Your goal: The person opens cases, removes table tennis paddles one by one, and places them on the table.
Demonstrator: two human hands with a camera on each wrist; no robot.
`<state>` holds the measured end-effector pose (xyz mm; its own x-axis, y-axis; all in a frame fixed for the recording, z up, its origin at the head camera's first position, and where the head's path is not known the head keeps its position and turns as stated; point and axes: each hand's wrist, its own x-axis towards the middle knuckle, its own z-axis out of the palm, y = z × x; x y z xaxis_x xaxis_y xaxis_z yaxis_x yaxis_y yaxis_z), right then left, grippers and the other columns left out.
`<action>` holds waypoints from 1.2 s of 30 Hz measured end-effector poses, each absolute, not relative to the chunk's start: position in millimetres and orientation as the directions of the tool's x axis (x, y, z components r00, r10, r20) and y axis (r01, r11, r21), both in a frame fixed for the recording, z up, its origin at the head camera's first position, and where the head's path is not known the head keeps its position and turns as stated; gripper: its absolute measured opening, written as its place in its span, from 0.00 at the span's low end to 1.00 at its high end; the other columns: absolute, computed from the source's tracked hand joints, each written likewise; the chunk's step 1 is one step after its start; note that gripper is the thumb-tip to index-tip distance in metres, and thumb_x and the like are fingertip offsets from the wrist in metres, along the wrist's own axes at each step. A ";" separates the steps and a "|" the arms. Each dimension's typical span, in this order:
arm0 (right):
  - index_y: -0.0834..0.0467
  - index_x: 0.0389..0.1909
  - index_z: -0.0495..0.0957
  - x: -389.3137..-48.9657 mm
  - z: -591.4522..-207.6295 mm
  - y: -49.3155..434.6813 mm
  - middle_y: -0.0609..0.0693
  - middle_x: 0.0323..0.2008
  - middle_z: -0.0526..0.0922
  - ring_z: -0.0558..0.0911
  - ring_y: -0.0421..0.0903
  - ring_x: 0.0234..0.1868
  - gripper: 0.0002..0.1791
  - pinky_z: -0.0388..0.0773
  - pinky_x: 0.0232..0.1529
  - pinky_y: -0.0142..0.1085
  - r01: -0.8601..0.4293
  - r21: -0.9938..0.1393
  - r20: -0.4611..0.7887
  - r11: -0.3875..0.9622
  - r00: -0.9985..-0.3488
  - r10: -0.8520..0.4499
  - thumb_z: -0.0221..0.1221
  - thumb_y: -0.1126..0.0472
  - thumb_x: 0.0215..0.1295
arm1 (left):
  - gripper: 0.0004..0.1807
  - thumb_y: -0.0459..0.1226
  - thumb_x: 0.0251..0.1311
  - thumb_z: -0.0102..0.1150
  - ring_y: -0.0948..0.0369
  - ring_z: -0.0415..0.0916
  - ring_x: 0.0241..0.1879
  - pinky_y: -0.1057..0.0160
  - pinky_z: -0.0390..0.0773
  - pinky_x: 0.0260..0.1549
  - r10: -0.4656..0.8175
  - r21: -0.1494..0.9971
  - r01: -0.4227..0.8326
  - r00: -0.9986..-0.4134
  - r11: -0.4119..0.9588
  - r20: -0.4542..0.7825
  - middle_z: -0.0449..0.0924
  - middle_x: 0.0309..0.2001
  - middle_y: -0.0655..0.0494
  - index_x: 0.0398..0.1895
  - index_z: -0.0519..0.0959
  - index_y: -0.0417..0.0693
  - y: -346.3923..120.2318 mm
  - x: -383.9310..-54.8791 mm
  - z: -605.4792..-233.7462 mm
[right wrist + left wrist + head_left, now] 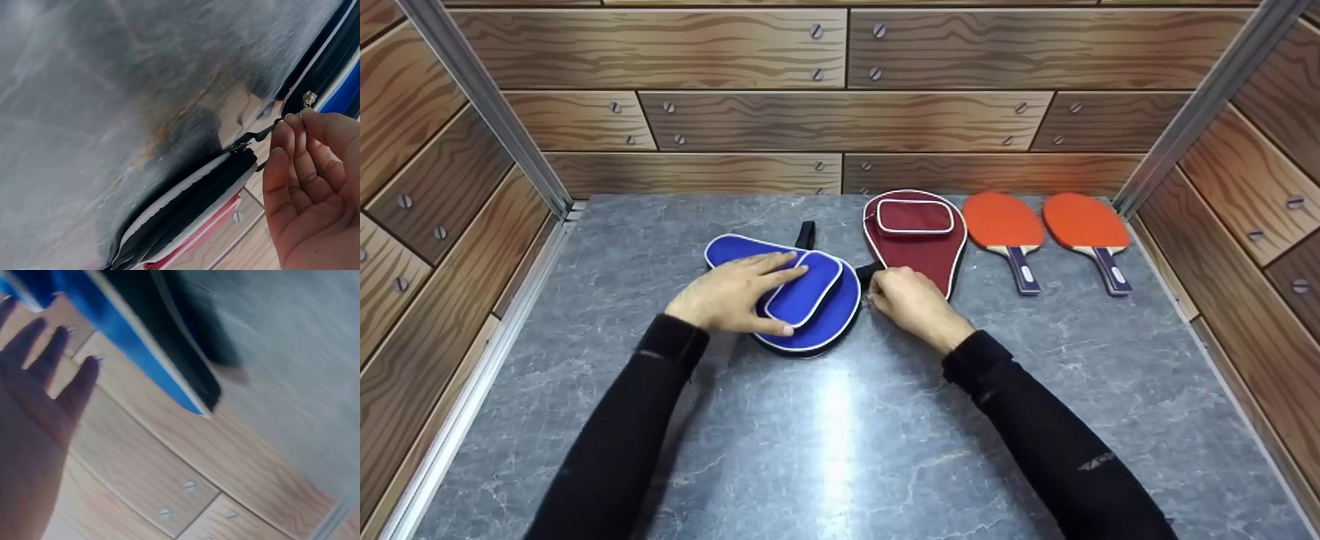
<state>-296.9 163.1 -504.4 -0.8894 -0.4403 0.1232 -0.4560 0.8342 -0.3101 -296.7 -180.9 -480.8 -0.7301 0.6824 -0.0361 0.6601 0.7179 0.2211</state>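
A blue paddle case [817, 341] with white piping and a small front pocket lies aslant on the grey table. My left hand [727, 296] is spread over it, fingers straight across the pocket; the left wrist view shows the same hand [34, 388] beside the case's black side. At the case's right edge, my right hand [911, 300] pinches the zipper pull [304, 111], just below the metal slider [309, 98]. A dark red paddle case [915, 251] lies behind my right hand, its black strap [868, 271] reaching toward the blue case.
Two table tennis paddles with orange-red faces, one [1003, 219] beside the red case and another [1084, 220] farther right, lie handles toward me. A black strap [806, 235] sticks out behind the blue case. Wood-patterned walls [735, 120] enclose the table's back and sides.
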 end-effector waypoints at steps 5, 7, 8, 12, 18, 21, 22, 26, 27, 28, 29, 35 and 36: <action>0.58 0.41 0.93 -299.0 -503.1 163.5 0.54 0.42 0.97 0.96 0.59 0.45 0.04 0.94 0.51 0.58 -0.435 -0.314 0.122 0.844 -0.900 -0.419 0.71 0.63 0.77 | 0.65 0.74 0.66 0.74 0.41 0.51 0.98 0.31 0.57 0.95 0.705 0.206 0.677 -0.700 0.707 -0.118 0.53 0.98 0.48 0.99 0.54 0.66 -184.6 -309.3 -482.0; 0.58 0.40 0.93 -299.3 -503.7 163.8 0.54 0.42 0.97 0.96 0.59 0.45 0.04 0.94 0.51 0.58 -0.434 -0.319 0.122 0.842 -0.900 -0.418 0.71 0.64 0.77 | 0.65 0.73 0.67 0.74 0.39 0.50 0.98 0.28 0.58 0.94 0.707 0.206 0.678 -0.691 0.706 -0.147 0.53 0.98 0.48 1.00 0.52 0.67 -183.5 -312.3 -482.7; 0.58 0.40 0.93 -299.1 -503.9 164.2 0.55 0.42 0.97 0.96 0.59 0.45 0.04 0.94 0.51 0.58 -0.432 -0.325 0.121 0.841 -0.901 -0.416 0.71 0.64 0.76 | 0.65 0.73 0.67 0.74 0.38 0.51 0.97 0.26 0.58 0.93 0.708 0.209 0.677 -0.689 0.706 -0.155 0.53 0.98 0.48 1.00 0.52 0.68 -182.6 -313.3 -482.9; 0.58 0.39 0.93 -298.5 -505.2 165.7 0.54 0.41 0.97 0.96 0.58 0.44 0.04 0.93 0.50 0.59 -0.429 -0.337 0.123 0.838 -0.902 -0.413 0.71 0.63 0.76 | 0.65 0.72 0.68 0.74 0.35 0.52 0.97 0.23 0.59 0.92 0.698 0.211 0.666 -0.694 0.715 -0.176 0.54 0.98 0.49 1.00 0.51 0.69 -179.0 -314.6 -482.8; 0.58 0.39 0.93 -296.7 -504.6 167.1 0.54 0.41 0.97 0.96 0.59 0.44 0.05 0.93 0.50 0.59 -0.432 -0.348 0.127 0.832 -0.901 -0.415 0.71 0.63 0.76 | 0.64 0.71 0.69 0.74 0.34 0.54 0.96 0.25 0.59 0.92 0.680 0.195 0.652 -0.712 0.732 -0.175 0.55 0.98 0.48 1.00 0.51 0.69 -177.3 -313.1 -483.1; 0.59 0.40 0.93 -295.4 -505.1 167.4 0.55 0.41 0.97 0.96 0.58 0.44 0.05 0.93 0.50 0.58 -0.438 -0.349 0.129 0.828 -0.898 -0.421 0.70 0.64 0.76 | 0.63 0.71 0.69 0.73 0.33 0.55 0.95 0.26 0.60 0.93 0.673 0.187 0.647 -0.719 0.739 -0.174 0.55 0.98 0.48 1.00 0.51 0.70 -176.5 -312.0 -484.5; 0.59 0.40 0.93 -295.2 -505.7 167.5 0.55 0.41 0.97 0.96 0.58 0.44 0.05 0.93 0.50 0.58 -0.442 -0.348 0.131 0.827 -0.896 -0.424 0.69 0.65 0.76 | 0.63 0.71 0.69 0.73 0.33 0.55 0.95 0.27 0.60 0.93 0.671 0.186 0.645 -0.721 0.741 -0.173 0.55 0.98 0.48 1.00 0.51 0.70 -176.3 -311.8 -485.1; 0.59 0.40 0.93 -293.3 -505.9 167.9 0.55 0.41 0.97 0.96 0.58 0.44 0.06 0.94 0.50 0.57 -0.452 -0.346 0.130 0.822 -0.891 -0.435 0.68 0.65 0.76 | 0.63 0.72 0.69 0.73 0.32 0.57 0.94 0.28 0.61 0.93 0.663 0.180 0.638 -0.731 0.748 -0.165 0.55 0.98 0.49 1.00 0.51 0.70 -175.5 -309.7 -486.5; 0.59 0.41 0.93 -292.8 -505.8 167.9 0.55 0.41 0.97 0.95 0.58 0.44 0.06 0.93 0.50 0.57 -0.454 -0.345 0.130 0.821 -0.890 -0.437 0.68 0.65 0.76 | 0.63 0.72 0.69 0.73 0.32 0.57 0.94 0.28 0.61 0.93 0.661 0.178 0.637 -0.733 0.750 -0.161 0.56 0.98 0.49 1.00 0.52 0.70 -175.3 -309.0 -486.5; 0.60 0.41 0.93 -292.2 -505.2 167.9 0.56 0.41 0.97 0.96 0.58 0.44 0.06 0.94 0.50 0.57 -0.455 -0.346 0.129 0.820 -0.889 -0.439 0.68 0.65 0.76 | 0.63 0.72 0.69 0.73 0.32 0.58 0.94 0.28 0.61 0.93 0.660 0.176 0.636 -0.735 0.751 -0.157 0.56 0.98 0.49 1.00 0.52 0.70 -175.0 -308.3 -486.6; 0.60 0.42 0.93 -291.5 -504.6 167.9 0.56 0.42 0.97 0.96 0.58 0.44 0.06 0.94 0.51 0.57 -0.456 -0.347 0.128 0.819 -0.889 -0.441 0.68 0.65 0.76 | 0.63 0.72 0.68 0.73 0.32 0.58 0.94 0.28 0.62 0.93 0.658 0.174 0.635 -0.737 0.753 -0.154 0.56 0.98 0.49 1.00 0.52 0.70 -174.8 -307.5 -486.6; 0.61 0.43 0.93 -288.1 -503.9 167.8 0.56 0.42 0.97 0.96 0.58 0.44 0.05 0.94 0.51 0.57 -0.472 -0.342 0.125 0.812 -0.880 -0.459 0.69 0.64 0.77 | 0.63 0.73 0.68 0.73 0.31 0.59 0.93 0.29 0.62 0.92 0.642 0.166 0.622 -0.755 0.765 -0.133 0.57 0.97 0.48 0.99 0.54 0.69 -172.3 -301.9 -487.7; 0.60 0.43 0.93 -287.4 -503.6 167.7 0.56 0.42 0.97 0.95 0.58 0.44 0.05 0.94 0.50 0.57 -0.473 -0.342 0.122 0.812 -0.879 -0.461 0.69 0.64 0.78 | 0.63 0.73 0.68 0.72 0.31 0.60 0.93 0.28 0.63 0.92 0.639 0.166 0.619 -0.758 0.768 -0.130 0.57 0.97 0.48 0.99 0.54 0.69 -171.9 -301.0 -488.0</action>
<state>-287.4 167.7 -503.6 -0.8790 -0.4609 0.1224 -0.4733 0.8120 -0.3416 -301.0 -171.9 -488.0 -0.7579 0.6393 -0.1297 0.6191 0.7676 0.1656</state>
